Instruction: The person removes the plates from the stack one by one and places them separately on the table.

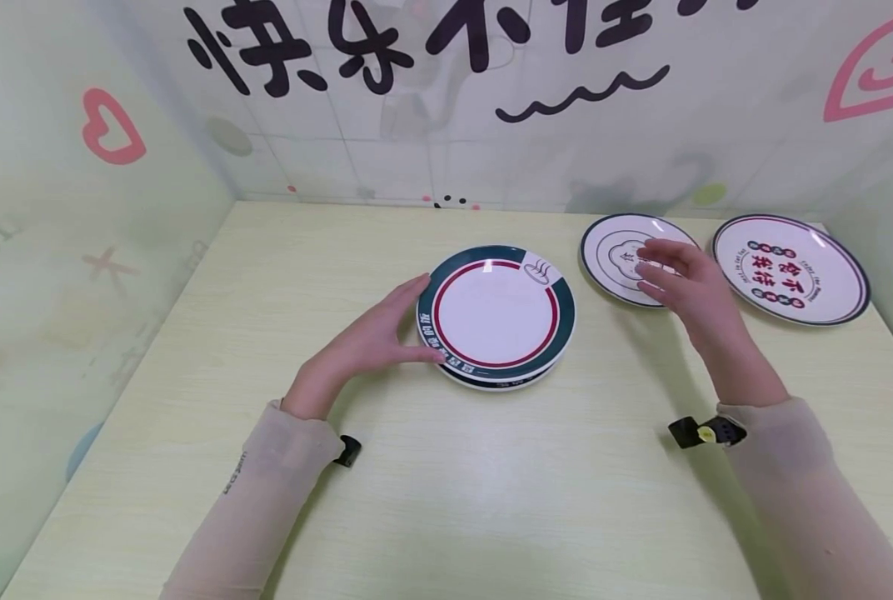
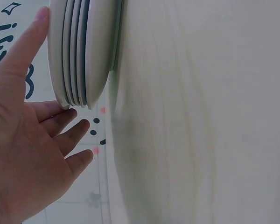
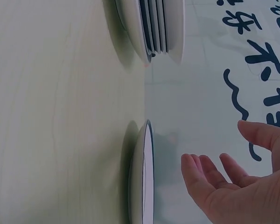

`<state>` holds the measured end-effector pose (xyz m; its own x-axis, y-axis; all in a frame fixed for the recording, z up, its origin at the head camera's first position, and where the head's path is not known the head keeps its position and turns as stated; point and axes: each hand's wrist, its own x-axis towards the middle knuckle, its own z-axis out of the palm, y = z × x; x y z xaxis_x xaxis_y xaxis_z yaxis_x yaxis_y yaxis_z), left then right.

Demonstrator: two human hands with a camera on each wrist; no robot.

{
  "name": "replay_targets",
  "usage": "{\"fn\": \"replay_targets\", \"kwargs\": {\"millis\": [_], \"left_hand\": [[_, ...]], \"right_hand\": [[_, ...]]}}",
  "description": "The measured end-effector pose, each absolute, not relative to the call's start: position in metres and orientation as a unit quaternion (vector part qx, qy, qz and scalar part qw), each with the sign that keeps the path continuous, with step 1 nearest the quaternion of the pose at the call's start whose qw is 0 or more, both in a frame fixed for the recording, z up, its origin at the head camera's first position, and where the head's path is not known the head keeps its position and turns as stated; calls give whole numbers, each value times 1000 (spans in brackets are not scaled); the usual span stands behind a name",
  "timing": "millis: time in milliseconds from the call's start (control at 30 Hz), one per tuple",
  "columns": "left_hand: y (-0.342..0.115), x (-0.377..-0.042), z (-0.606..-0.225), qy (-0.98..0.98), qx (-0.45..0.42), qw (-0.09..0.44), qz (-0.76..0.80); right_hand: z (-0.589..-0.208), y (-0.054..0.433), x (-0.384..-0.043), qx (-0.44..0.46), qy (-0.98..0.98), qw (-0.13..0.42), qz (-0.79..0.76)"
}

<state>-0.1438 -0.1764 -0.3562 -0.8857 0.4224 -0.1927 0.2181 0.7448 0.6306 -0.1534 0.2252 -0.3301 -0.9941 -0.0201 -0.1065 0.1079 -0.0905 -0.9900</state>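
Note:
A stack of several plates [image 1: 496,312] stands near the middle of the table, its top plate white with a dark green band and a red ring. My left hand [image 1: 371,340] is at the stack's left side, thumb and fingers spread, with fingertips right at the rim. In the left wrist view, layered plate edges [image 2: 77,56] show beside the thumb and forefinger. My right hand [image 1: 690,287] hovers over a smaller white plate [image 1: 617,275] with a blue rim, fingers loosely bent and holding nothing. The hand covers part of that plate; the right wrist view shows them apart.
An oval white plate [image 1: 791,271] with red and blue lettering lies at the back right, close to the side wall. A printed back wall [image 1: 446,150] rises behind the pale wooden table [image 1: 476,483]. Another wall [image 1: 79,242] stands on the left.

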Motion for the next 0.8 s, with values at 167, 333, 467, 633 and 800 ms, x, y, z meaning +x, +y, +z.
{"fn": "replay_targets", "kwargs": {"millis": [167, 333, 467, 633, 800], "left_hand": [[-177, -144, -357, 920, 174, 161, 313], [-178, -144, -358, 920, 174, 160, 313], [-178, -144, -358, 920, 175, 159, 312], [-177, -144, -358, 920, 174, 159, 313], [-177, -145, -359, 920, 176, 159, 312]], "right_hand": [[-331, 216, -153, 20, 683, 53, -728], [-331, 208, -152, 15, 706, 64, -705], [-332, 202, -152, 8, 721, 69, -690], [-334, 197, -151, 3, 753, 74, -654], [-338, 193, -152, -2, 793, 81, -603]]}}
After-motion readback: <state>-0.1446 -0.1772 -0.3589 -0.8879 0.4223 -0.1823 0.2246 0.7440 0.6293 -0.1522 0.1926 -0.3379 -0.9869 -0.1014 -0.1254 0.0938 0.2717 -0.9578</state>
